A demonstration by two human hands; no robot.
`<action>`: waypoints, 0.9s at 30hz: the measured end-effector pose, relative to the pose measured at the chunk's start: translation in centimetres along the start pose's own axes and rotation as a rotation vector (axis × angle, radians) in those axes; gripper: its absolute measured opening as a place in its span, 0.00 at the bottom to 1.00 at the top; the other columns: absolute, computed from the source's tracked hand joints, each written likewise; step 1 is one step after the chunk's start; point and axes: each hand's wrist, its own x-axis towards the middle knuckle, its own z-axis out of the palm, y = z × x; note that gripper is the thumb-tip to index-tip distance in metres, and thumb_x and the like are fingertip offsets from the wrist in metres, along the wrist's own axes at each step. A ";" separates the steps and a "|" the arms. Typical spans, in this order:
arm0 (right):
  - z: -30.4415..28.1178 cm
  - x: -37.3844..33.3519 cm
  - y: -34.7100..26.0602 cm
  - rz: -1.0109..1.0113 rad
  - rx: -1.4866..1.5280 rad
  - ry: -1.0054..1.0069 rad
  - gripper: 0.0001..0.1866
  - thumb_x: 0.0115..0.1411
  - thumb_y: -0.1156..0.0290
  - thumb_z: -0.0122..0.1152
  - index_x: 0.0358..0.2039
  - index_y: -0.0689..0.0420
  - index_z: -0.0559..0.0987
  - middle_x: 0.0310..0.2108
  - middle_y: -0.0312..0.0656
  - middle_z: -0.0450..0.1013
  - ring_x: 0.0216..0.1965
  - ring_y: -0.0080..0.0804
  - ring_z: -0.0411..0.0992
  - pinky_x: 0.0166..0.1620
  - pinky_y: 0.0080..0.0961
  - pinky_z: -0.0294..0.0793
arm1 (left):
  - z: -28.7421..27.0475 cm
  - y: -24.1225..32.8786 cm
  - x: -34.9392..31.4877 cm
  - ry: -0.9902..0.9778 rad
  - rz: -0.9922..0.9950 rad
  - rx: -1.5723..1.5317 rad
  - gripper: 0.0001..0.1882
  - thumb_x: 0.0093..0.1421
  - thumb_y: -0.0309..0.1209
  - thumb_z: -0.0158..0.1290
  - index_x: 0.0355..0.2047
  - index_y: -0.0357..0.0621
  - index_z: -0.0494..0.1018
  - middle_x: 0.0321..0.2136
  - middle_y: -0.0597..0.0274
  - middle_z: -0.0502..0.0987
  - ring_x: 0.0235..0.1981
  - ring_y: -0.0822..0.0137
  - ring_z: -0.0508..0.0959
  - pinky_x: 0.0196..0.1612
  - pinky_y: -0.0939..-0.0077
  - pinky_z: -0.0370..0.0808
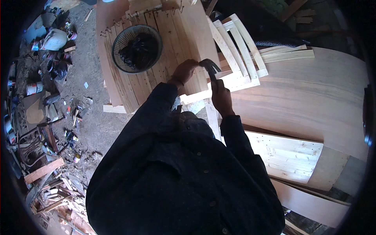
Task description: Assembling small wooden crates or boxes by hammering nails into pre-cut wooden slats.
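My right hand (222,96) is wrapped round the handle of a claw hammer (212,67), whose dark head is raised at the right edge of the wooden planks. Close to that head, my left hand (185,72) has its fingers pinched together over the planks (171,37). Whatever those fingers hold is too small to make out. On the planks, left of my left hand, stands a round mesh basket (156,58) with a black plastic bag (139,51) inside. Along the far end of the planks, several nails (117,22) stick up.
Slatted wooden frames (239,47) lie to the right, beside a large plywood sheet (305,94). Nearer, a pale plank panel (286,154) rests by my right arm. Wood scraps (62,192), cans and other litter cover the ground at left.
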 end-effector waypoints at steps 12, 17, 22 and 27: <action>-0.6 0.6 0.7 -0.008 0.005 -0.065 0.10 0.66 0.63 0.45 0.41 0.56 0.65 0.24 0.58 0.74 0.28 0.60 0.73 0.28 0.50 0.72 | -9.0 7.0 -2.0 0.346 -0.129 -0.041 0.17 0.54 0.14 0.45 0.42 0.42 0.74 0.39 0.50 0.75 0.43 0.51 0.75 0.47 0.65 0.73; -2.7 0.2 -2.0 0.028 0.190 0.175 0.11 0.66 0.64 0.45 0.43 0.57 0.64 0.24 0.59 0.73 0.28 0.61 0.73 0.28 0.50 0.72 | -18.0 6.0 -2.2 0.583 -0.188 0.189 0.14 0.55 0.16 0.45 0.39 0.41 0.75 0.39 0.51 0.76 0.42 0.52 0.75 0.45 0.64 0.73; -0.3 0.4 0.9 -0.003 0.038 -0.094 0.09 0.65 0.65 0.46 0.40 0.56 0.64 0.24 0.59 0.73 0.26 0.61 0.73 0.26 0.51 0.71 | -20.4 -2.0 -2.5 0.310 -0.438 0.399 0.12 0.56 0.23 0.48 0.40 0.42 0.75 0.39 0.47 0.74 0.45 0.49 0.74 0.46 0.58 0.73; -1.1 -0.1 -2.4 -0.057 0.188 0.117 0.09 0.65 0.66 0.47 0.42 0.55 0.65 0.25 0.57 0.74 0.27 0.60 0.73 0.27 0.49 0.72 | -18.5 -8.3 -3.1 0.071 -0.558 0.639 0.23 0.52 0.34 0.55 0.49 0.43 0.69 0.47 0.40 0.68 0.47 0.41 0.72 0.50 0.52 0.71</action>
